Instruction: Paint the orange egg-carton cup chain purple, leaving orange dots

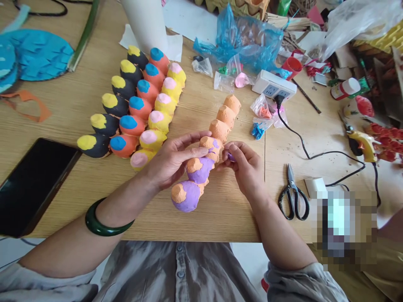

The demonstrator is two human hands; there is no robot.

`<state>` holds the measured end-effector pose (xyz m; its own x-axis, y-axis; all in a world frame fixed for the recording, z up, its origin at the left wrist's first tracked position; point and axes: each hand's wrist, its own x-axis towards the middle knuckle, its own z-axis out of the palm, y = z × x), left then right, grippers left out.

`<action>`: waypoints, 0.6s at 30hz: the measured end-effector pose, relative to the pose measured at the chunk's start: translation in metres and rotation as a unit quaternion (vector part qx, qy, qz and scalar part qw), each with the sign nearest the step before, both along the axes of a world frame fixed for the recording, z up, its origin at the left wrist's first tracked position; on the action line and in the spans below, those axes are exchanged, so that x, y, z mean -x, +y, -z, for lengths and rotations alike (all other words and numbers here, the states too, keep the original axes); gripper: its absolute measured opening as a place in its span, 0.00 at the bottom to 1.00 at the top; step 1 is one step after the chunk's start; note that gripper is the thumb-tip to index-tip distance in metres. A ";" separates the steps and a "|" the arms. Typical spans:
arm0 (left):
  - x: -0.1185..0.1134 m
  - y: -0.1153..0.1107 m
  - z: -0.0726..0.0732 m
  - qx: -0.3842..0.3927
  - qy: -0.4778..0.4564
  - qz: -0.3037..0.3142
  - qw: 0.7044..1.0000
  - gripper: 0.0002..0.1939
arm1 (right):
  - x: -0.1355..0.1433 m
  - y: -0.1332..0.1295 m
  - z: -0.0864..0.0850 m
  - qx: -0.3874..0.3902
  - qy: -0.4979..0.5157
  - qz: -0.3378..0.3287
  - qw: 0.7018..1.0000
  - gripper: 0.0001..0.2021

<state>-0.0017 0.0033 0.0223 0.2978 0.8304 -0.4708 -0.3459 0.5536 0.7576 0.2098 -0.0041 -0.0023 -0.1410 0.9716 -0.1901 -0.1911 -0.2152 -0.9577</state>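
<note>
A strip of egg carton cups (219,131) lies slanted across the table in front of me, coloured orange. Purple clay (186,198) covers the sides of its two nearest cups, and small purple patches sit on the third. My left hand (176,157) grips the strip from the left, thumb on the third cup. Beside that cup on the right, my right hand (244,165) pinches a small lump of purple clay (231,157). To the left stand joined rows of cups: black with yellow tops (108,123), orange with blue tops (138,107) and yellow with pink tops (159,119).
A black phone (31,184) lies at the left edge. Scissors (292,195), a power strip (273,86) with a cord, and a yellow glue gun (362,142) are on the right. Clay packets (262,109) and a blue plastic bag (239,42) lie farther back.
</note>
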 end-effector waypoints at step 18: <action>0.009 0.004 0.002 -0.156 0.125 0.037 0.979 0.19 | 0.005 0.000 0.001 0.085 0.067 -0.047 0.993 0.22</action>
